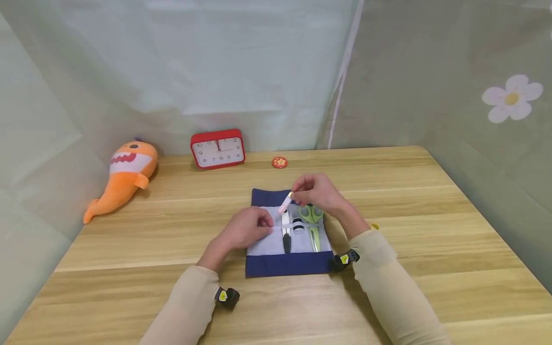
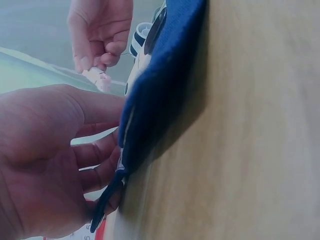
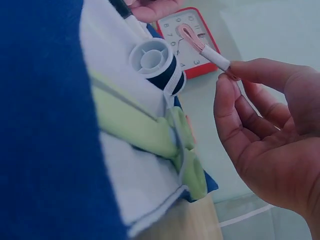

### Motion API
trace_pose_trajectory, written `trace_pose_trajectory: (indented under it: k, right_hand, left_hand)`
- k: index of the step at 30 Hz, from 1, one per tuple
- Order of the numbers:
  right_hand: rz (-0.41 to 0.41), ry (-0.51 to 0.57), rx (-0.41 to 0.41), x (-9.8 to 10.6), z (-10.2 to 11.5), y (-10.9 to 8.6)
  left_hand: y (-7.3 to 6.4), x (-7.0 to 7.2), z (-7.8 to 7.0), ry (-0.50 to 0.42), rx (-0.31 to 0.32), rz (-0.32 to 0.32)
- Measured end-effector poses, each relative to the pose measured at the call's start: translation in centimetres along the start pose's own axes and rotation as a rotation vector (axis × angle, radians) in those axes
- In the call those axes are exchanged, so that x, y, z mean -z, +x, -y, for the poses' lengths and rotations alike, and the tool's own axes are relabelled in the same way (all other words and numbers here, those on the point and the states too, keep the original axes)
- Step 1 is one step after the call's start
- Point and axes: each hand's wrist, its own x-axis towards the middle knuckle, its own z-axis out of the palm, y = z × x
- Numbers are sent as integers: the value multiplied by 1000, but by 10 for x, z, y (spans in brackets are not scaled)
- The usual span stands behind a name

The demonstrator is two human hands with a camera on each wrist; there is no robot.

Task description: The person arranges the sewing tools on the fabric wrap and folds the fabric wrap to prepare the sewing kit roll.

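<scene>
The right hand point(image 1: 318, 192) pinches a folded pink strip in a white wrapper point(image 1: 285, 202) between thumb and fingertips, above an opened navy-and-grey fabric pouch point(image 1: 289, 265) on the wooden bench point(image 1: 142, 258). The left hand point(image 1: 247, 227), fingers bent, meets the pouch's pale elastic band point(image 1: 308, 225); its grip is unclear. Light-green scissors point(image 1: 316, 235) lie under the band.

Brown grain streaks the desk point(image 1: 164, 239). By its back left corner, the plush point(image 1: 117, 189) is orange, white and pinkish red; along the back edge, the clock point(image 1: 217, 152) is red and white, the disc point(image 1: 279, 163) red and yellow. The cloth point(image 1: 289, 265) pairs navy borders with pale grey; the scissors point(image 1: 316, 234) are green, the spool point(image 3: 162, 70) white with dark thread, the folded strip point(image 3: 201, 46) pink.
</scene>
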Motion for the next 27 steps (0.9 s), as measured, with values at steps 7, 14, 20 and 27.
trace_pose_trajectory:
  k: [7, 14, 20, 27]
  right_hand:
    - [28, -19, -33, -7, -7, 1]
    - [60, -63, 2, -13, -5, 1]
    - [76, -135, 33, -18, -1, 3]
    - [86, -206, 13, -20, 2, 4]
  left_hand:
    - [0, 0, -3, -10, 15, 13]
    - [-1, 0, -3, -11, -7, 8]
    - [-1, 0, -1, -3, -33, 4]
    - [-1, -2, -1, 36, -44, -8]
